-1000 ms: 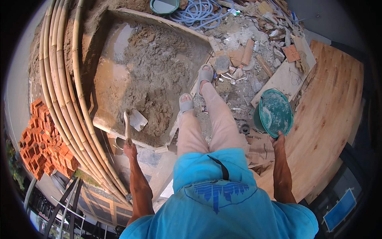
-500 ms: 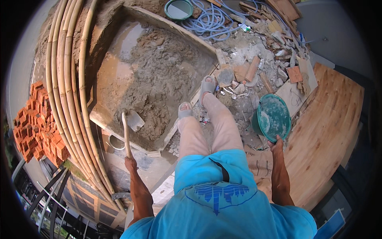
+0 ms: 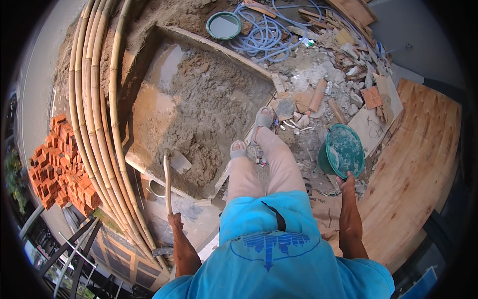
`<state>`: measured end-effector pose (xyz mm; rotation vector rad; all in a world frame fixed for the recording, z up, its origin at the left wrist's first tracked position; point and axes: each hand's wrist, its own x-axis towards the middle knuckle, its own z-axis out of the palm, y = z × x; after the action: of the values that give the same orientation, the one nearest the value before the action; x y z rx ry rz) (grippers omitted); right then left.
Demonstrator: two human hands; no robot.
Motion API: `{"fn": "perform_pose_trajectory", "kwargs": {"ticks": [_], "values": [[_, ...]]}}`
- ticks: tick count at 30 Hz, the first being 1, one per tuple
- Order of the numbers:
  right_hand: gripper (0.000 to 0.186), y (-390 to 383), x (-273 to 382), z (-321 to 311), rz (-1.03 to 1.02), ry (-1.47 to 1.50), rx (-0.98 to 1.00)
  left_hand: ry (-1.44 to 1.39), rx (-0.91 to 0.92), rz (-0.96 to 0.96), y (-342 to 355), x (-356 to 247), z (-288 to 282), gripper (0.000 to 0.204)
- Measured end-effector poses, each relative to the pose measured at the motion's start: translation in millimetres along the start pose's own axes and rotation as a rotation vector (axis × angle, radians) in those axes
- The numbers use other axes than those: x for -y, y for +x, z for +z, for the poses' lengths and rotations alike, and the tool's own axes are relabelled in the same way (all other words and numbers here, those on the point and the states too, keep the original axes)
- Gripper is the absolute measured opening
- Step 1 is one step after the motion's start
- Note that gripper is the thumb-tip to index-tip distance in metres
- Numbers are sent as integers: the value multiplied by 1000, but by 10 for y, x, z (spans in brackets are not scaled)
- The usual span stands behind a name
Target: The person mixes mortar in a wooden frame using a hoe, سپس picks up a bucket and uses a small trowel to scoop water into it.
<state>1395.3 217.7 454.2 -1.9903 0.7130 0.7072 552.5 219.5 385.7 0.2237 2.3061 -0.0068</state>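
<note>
The wooden handle of a hoe [image 3: 168, 187] is wrapped at its near end by the left grip [image 3: 176, 221], which is closed around it with no gap to be seen. The handle is laid across the near edge of a wooden-sided trough [image 3: 219, 44], and the blade is rested just inside that edge, against wet grey mortar [image 3: 199, 107]; by this, it seems, some of the tool's weight is taken off the arm.

A green bucket [image 3: 344, 149] is held by the right grip [image 3: 345, 182], closed on the near side of the rim. It is carried out to the right, with its mouth tipped up, probably so that the legs are cleared. Its inside is smeared with grey residue; whether its base is touched by the rubble [image 3: 343, 74] cannot be told. The left edge of a plywood sheet [image 3: 416, 164] is found just beside it.

The sandals [image 3: 238, 148] are set along the trough's right edge, perhaps so that its inside can be reached. Bamboo poles [image 3: 91, 74] are laid past its left edge, and a coiled blue hose [image 3: 266, 40] is left beyond its far edge.
</note>
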Motion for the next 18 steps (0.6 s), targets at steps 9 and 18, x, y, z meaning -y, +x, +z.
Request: {"fn": "perform_pose_trajectory", "kwargs": {"ticks": [9, 18], "values": [[36, 210, 484, -25, 2, -50, 84, -310, 532, 416, -1004, -1902, 1126, 50], [44, 563, 626, 529, 107, 157, 31, 43, 587, 590, -1463, -3371, 1021, 49]]}}
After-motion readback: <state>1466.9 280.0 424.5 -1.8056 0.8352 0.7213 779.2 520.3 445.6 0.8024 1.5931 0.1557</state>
